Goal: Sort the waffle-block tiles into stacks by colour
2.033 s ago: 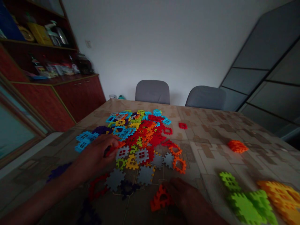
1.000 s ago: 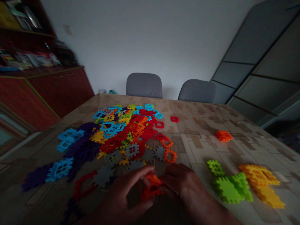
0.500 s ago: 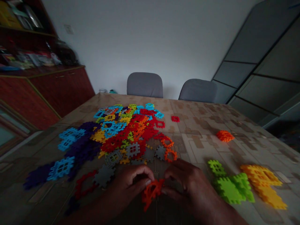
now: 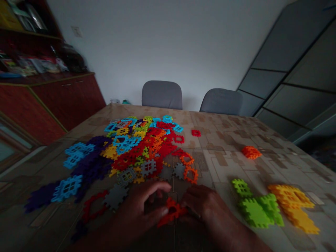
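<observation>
An orange interlocking building tile assembly [image 4: 172, 209] with notched edges and an opening is low at the near side of the table, between my hands. My right hand [image 4: 206, 204] has its fingers closed on the right end of it, partly hiding that end. My left hand [image 4: 147, 204] is spread at the other side, its index finger lifted away and its thumb tip against the left edge of the orange tiles. Just beyond the hands lie grey tiles [image 4: 115, 196] and an orange ring-shaped tile [image 4: 190, 174].
A large mixed pile of red tiles [image 4: 133, 155], blue tiles [image 4: 126, 142] and purple tiles [image 4: 91, 166] spreads across the left and middle of the table [image 4: 223, 140]. Green tiles [image 4: 256, 211], yellow tiles [image 4: 292, 201] and an orange stack [image 4: 251, 152] lie at right. Two grey chairs [image 4: 162, 95] stand beyond.
My left index finger has come off the orange tiles, and the hand has opened. The orange assembly has tipped flatter and lower. My right hand has shifted slightly down with it.
</observation>
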Demonstrator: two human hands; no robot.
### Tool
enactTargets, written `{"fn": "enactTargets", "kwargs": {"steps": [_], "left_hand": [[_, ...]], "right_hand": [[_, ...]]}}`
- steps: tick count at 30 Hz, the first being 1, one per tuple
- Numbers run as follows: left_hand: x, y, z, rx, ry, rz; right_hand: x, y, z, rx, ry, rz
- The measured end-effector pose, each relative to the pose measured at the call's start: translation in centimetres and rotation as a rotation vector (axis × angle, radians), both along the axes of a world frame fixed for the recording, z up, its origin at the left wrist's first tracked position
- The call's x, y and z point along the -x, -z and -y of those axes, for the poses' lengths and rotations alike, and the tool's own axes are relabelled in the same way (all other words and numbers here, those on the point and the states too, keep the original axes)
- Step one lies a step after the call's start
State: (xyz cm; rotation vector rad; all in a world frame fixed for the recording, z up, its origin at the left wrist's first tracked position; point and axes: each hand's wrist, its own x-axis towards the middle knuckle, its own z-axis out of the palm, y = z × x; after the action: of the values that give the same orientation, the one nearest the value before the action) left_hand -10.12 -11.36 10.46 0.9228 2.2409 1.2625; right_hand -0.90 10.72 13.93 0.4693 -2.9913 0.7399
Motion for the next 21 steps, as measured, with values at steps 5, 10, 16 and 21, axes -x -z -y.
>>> {"fn": "enactTargets", "kwargs": {"steps": [5, 10, 16, 21], "left_hand": [[-1.3, 2.4, 1.0, 0.081, 0.087, -0.104], [-2.0, 4.8, 1.0, 0.115, 0.076, -0.244], [-0.8, 1.6, 0.8, 0.112, 0.060, -0.313], [6.1, -2.3, -1.2, 0.140, -0.008, -0.576]], "right_hand": [[-0.1, 0.3, 0.1, -0.112, -0.033, -0.063], [-0.6, 0.3, 0.1, -0.195, -0.023, -0.035], [-0.1, 0.2, 0.2, -0.179, -0.002, 0.018], [0.1, 0.2, 0.5, -0.197, 0.017, 0.108]]}}
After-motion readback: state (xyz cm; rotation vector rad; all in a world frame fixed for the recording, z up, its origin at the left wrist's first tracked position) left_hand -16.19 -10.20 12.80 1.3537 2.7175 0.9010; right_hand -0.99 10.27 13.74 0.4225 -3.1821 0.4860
